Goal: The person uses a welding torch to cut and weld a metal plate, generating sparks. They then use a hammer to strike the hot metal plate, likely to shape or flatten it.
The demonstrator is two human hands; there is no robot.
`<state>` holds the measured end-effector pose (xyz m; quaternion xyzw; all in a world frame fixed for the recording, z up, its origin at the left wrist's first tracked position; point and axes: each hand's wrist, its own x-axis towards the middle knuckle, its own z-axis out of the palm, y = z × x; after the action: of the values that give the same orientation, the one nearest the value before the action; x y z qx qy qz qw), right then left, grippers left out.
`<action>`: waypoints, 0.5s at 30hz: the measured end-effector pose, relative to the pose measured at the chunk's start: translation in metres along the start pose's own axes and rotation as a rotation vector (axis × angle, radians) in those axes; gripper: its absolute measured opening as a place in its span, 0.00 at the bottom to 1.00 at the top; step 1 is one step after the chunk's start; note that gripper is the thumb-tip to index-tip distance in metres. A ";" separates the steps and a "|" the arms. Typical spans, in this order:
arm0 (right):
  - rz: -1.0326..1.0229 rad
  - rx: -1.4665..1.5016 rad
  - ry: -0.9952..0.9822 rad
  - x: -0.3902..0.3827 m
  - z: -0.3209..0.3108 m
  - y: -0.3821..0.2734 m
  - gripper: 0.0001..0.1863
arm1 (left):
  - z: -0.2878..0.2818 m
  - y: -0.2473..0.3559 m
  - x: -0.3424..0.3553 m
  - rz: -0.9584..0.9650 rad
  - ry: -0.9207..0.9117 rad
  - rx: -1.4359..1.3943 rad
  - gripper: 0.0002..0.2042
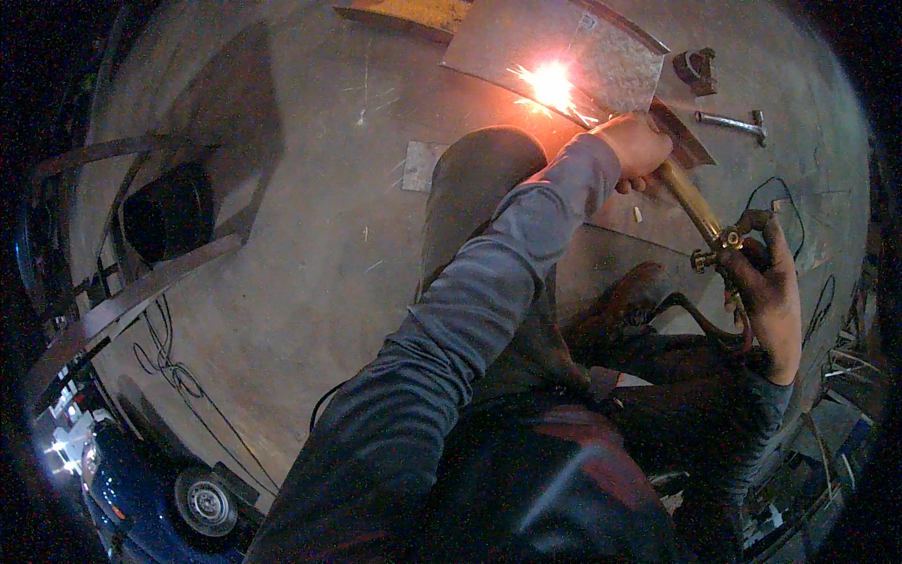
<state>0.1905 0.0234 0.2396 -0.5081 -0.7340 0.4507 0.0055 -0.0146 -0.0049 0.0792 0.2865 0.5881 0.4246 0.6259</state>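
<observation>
A brass cutting torch runs slantwise between my two hands. My left hand is closed around its front part, close to the edge of a flat grey metal plate. My right hand grips the rear end, with thumb and finger at the brass valve knobs. A white-hot glow with flying sparks burns at the plate's near edge. The glare and my left hand hide the torch tip. Beneath the plate, a curved brown steel strip sticks out to the right.
To the right lie a hammer and a dark rounded metal part. A yellow beam is at the far edge. A metal frame stands left, with cables beside it. A blue car is lower left.
</observation>
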 end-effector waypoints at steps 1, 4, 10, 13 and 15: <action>0.011 0.009 0.012 0.000 0.000 0.001 0.19 | 0.000 -0.001 0.000 0.000 0.000 -0.006 0.17; 0.032 0.012 0.017 0.002 0.001 0.003 0.27 | -0.001 -0.001 0.000 0.001 0.012 0.038 0.19; -0.016 0.027 -0.012 0.002 0.001 0.003 0.21 | 0.000 -0.004 0.004 0.032 0.011 0.059 0.21; -0.010 0.015 -0.014 0.002 0.000 0.002 0.19 | 0.000 -0.005 0.006 0.028 -0.003 0.046 0.21; -0.015 0.018 0.003 0.002 0.002 0.003 0.18 | 0.001 -0.006 0.006 0.037 0.000 0.050 0.20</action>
<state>0.1909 0.0238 0.2358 -0.5031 -0.7336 0.4567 0.0144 -0.0133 -0.0020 0.0712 0.3131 0.5931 0.4213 0.6105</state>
